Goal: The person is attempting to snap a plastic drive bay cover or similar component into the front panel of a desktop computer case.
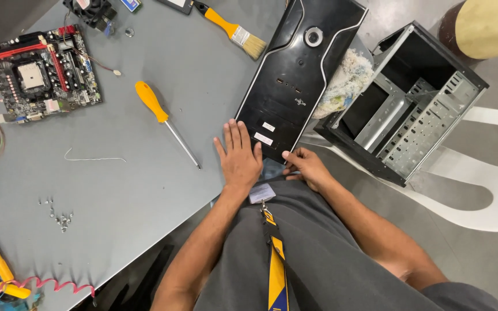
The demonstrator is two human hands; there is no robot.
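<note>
A black computer front panel (298,75) lies flat on the grey table (145,173), its near end over the table's edge. My left hand (238,155) rests palm down, fingers spread, on the table edge against the panel's near left corner. My right hand (305,167) curls its fingers around the panel's near end from below. An empty metal computer case (410,109) lies on its side on a white plastic chair (479,184) at the right.
A yellow-handled screwdriver (162,118) lies left of my left hand. A motherboard (41,72) sits far left, a brush (231,27) and a fan (90,11) at the back. Several loose screws (59,216) lie near the front. A rag (344,80) sits between panel and case.
</note>
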